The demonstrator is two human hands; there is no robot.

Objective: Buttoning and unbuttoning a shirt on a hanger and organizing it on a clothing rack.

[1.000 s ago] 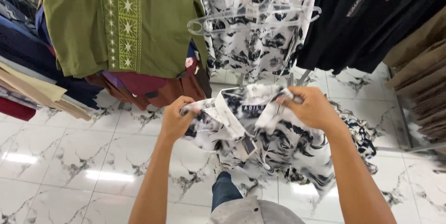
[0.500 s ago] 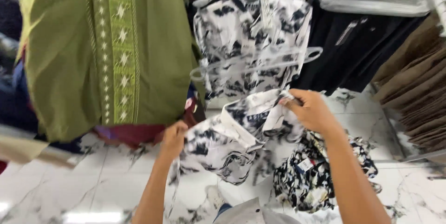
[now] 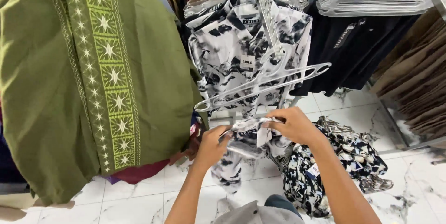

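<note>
The black-and-white patterned shirt [image 3: 246,142] is held up in the air in front of the person, bunched between both hands, above the marble floor [image 3: 139,196]. Its long axis runs roughly from left to right between the hands, and a loose part hangs down under the left hand. The left hand [image 3: 211,146] is closed on the left end of the shirt, and the right hand [image 3: 293,125] is closed on the upper right edge, a little higher and farther from the body. Both hands touch the cloth, so neither is nearer than the other.

To the left of the left hand hangs a large olive-green garment [image 3: 88,80] with an embroidered star band; it is very near the left wrist. Straight above the hands hangs another shirt of the same black-and-white pattern [image 3: 241,52]. In front of it, just above the right hand, a bundle of clear plastic hangers [image 3: 265,82] sticks out. Up and to the right of the right hand hang dark shirts [image 3: 357,47]. Below the right forearm a pile of patterned shirts [image 3: 339,159] lies on the floor.
</note>
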